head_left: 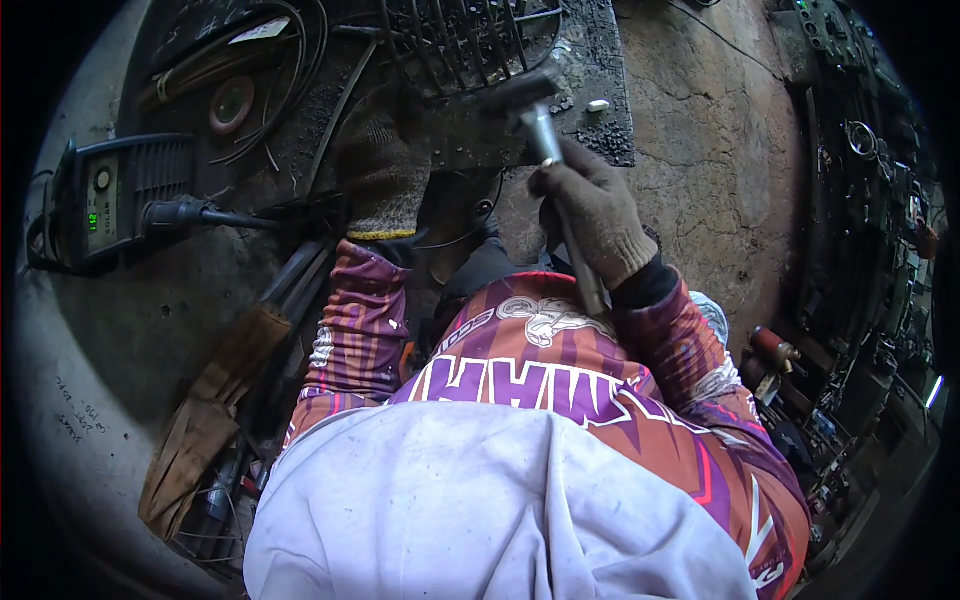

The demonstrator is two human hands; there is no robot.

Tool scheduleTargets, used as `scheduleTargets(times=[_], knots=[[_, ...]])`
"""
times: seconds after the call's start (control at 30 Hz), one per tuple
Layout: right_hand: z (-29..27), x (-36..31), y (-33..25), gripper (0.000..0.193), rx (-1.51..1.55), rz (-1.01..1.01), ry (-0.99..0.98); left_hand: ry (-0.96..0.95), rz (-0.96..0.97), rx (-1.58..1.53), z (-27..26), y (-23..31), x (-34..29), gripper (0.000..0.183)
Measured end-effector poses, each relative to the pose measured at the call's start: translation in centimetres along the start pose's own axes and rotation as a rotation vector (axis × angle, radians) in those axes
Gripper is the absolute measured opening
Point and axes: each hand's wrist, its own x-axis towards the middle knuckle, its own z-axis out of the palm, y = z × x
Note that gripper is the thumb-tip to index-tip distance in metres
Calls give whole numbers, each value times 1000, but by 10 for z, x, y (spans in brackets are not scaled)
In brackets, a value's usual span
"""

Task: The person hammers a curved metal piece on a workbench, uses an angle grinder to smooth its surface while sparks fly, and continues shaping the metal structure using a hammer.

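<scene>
My right hand (597, 205), in a brown-grey knit glove, grips a hammer (541, 130) by its handle. The hammer's dark head is raised toward the far side, just below a rack of curved dark metal bars (455, 40), and looks slightly blurred. Whether the head touches anything is unclear. On the left, my left hand (382, 165) wears a dark, soiled glove with a yellow-edged cuff. It reaches over the near edge of the blackened worktable (600, 140) close to the bars. Its fingers merge with the dark surface, so their grip does not show.
A power unit (110, 205) with a lit green display and a plugged-in cable stands at left. Coiled rods and a red disc (232, 105) lie on the table's left part; a small white piece (598, 106) lies right. Cluttered dark shelving (860, 200) lines the right side.
</scene>
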Motion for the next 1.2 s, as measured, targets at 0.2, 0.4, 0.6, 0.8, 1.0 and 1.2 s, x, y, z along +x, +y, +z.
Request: scheduleTargets(times=[0.2,0.4,0.6,0.8,1.0,1.2], knots=[[3,-10,1,36,163,-122,205,47,-31,-132,-5,8,4,33],[-5,5,11,33,22,-117,105,27,-34,-161,-4,11,5,34],[-20,-8,9,35,168,-134,238,-154,-158,-195,-14,12,3,42],[0,4,10,35,130,-115,222,-127,-138,-267,-11,10,3,37],[-16,-3,-1,38,167,-145,164,-150,-97,-179,-10,2,3,37],[-9,-4,-1,36,259,-206,256,-67,-70,-70,-7,7,-3,36]])
